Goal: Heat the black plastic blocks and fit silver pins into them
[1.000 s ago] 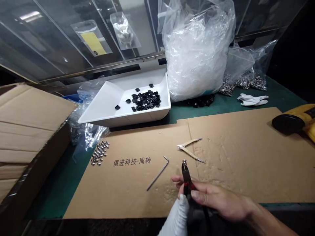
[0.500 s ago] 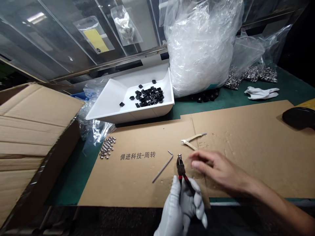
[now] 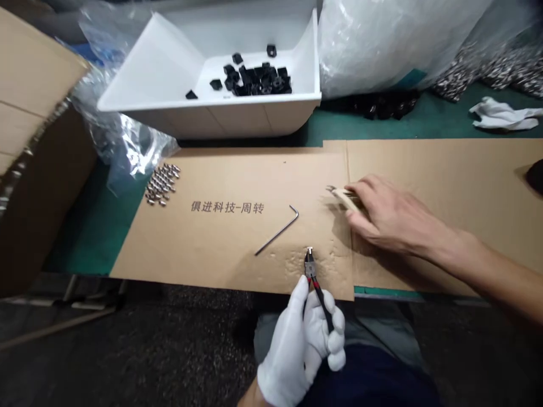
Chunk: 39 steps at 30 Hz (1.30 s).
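Note:
In a white glove, my left hand (image 3: 297, 345) is wrapped round black pliers with red parts (image 3: 313, 273), whose jaws hold a small shiny metal piece (image 3: 309, 250). My bare right hand (image 3: 386, 217) grips the cream-handled pliers (image 3: 345, 199) between thumb and fingers, over the cardboard. Their tips are slightly blurred. Left of both hands, an L-shaped hex key (image 3: 278, 233) lies on the cardboard sheet (image 3: 220, 249).
Small metal parts (image 3: 162, 183) lie at the cardboard's left. Behind stands a white tray (image 3: 250, 116) with several black pieces (image 3: 258, 80). A big plastic bag (image 3: 382, 51), a white glove (image 3: 504, 115) and an open carton (image 3: 46, 141) surround the work area.
My right hand has closed on the cream-handled pliers, which lay on the cardboard before. The view has tilted down, and my left hand still holds the black pliers with the metal piece.

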### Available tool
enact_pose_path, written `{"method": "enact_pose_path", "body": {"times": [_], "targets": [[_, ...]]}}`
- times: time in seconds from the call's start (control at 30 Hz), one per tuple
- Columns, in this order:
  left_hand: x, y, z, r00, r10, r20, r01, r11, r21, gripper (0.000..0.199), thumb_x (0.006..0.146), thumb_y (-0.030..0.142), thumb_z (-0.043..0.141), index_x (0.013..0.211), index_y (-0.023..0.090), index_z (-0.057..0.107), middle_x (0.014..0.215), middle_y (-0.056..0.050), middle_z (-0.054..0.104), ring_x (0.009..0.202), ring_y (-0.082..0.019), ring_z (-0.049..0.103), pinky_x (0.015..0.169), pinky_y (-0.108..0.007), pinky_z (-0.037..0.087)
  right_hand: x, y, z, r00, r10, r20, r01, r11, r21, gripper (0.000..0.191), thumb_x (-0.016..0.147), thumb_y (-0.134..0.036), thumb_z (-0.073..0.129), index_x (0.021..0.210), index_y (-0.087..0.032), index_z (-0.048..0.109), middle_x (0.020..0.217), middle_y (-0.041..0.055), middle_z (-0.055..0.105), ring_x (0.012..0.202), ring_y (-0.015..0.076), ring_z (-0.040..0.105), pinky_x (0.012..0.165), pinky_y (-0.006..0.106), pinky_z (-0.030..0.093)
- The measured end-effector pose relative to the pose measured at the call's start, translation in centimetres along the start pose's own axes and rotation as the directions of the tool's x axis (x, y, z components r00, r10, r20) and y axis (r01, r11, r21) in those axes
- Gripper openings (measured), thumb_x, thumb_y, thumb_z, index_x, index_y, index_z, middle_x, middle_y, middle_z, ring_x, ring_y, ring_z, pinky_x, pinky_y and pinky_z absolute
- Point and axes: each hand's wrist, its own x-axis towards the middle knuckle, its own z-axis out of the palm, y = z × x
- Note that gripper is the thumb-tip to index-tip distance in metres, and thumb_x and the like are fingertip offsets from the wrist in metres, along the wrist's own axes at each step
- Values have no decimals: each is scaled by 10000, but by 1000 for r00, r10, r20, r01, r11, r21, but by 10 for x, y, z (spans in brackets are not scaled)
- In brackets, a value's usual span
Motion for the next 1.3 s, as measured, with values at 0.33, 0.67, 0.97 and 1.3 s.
{"method": "enact_pose_path", "body": {"times": [0.33, 0.67, 0.97, 1.3], "targets": [[-2, 7, -6, 995, -103, 18, 103, 994, -33, 614, 1026, 650, 278, 841, 152, 585, 670, -15, 547, 480, -140, 536, 415, -255, 486, -37, -44, -26, 869, 115, 482, -239, 949, 204, 465, 1007, -542, 419, 1214, -251, 717, 1075, 108, 763, 1001, 360, 697, 739, 450, 550], [6, 11, -23, 941, -219, 259, 253, 962, -106, 632, 991, 717, 269, 867, 175, 570, 664, 4, 544, 471, -146, 526, 421, -293, 521, -4, -68, -22, 771, 96, 630, -256, 952, 168, 446, 959, -602, 529, 1095, -252, 769, 952, 103, 783, 960, 358, 718, 775, 481, 566], [12, 13, -35, 886, -277, 372, 352, 924, -149, 661, 1002, 704, 232, 868, 171, 599, 670, -18, 580, 497, -173, 571, 455, -345, 569, 3, -76, -20, 734, 164, 659, -262, 964, 52, 488, 971, -607, 499, 1124, -226, 763, 1030, 114, 783, 978, 359, 720, 765, 472, 561], [12, 10, -38, 876, -272, 398, 365, 913, -180, 676, 1007, 696, 230, 874, 161, 620, 694, -32, 592, 521, -173, 581, 479, -352, 582, 8, -83, -19, 693, 206, 691, -262, 965, -26, 452, 1008, -539, 463, 1089, -222, 775, 1122, 114, 777, 1060, 368, 708, 825, 490, 558]]}}
